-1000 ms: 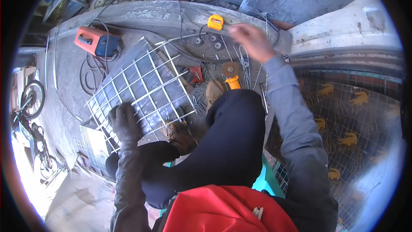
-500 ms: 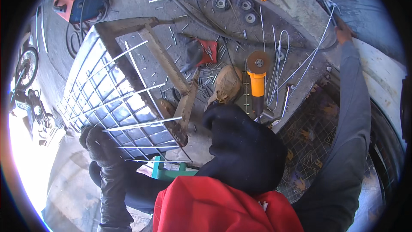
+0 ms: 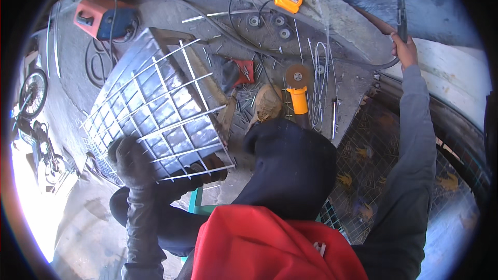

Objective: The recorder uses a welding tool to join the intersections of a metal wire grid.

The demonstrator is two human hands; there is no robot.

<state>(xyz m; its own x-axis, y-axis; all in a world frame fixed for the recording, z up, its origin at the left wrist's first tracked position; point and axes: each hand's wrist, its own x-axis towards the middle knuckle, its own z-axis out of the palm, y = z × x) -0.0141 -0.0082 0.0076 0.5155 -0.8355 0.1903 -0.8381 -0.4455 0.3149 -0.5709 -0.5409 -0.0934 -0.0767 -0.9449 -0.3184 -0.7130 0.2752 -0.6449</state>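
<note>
A tilted metal frame with a wire grid (image 3: 155,98) over a shiny sheet stands at left centre. My left hand (image 3: 132,162), in a dark grey glove, is closed on the grid's near left edge; its fingertips are partly hidden. At the upper right my bare right hand (image 3: 405,51) grips a dark welding electrode holder (image 3: 401,18), held upright with its jaws upward. I see no rod in the jaws. A grey cable (image 3: 381,66) runs to this hand. On the floor ahead of my knee lies a yellow angle grinder (image 3: 298,98) with a brown disc (image 3: 297,76).
An orange and blue welding machine (image 3: 106,18) stands at the far left. Several grinding discs (image 3: 279,20), a yellow tool case (image 3: 288,0), bent wire (image 3: 320,83) and scattered rod stubs lie on the concrete. A red and grey glove (image 3: 241,71) is near my shoe (image 3: 268,102). Motorbikes (image 3: 39,119) stand left.
My right hand has risen slightly and the holder now points upward; the long thin rod seen by it earlier no longer shows. My left hand and the wire grid have shifted right and tilted.
</note>
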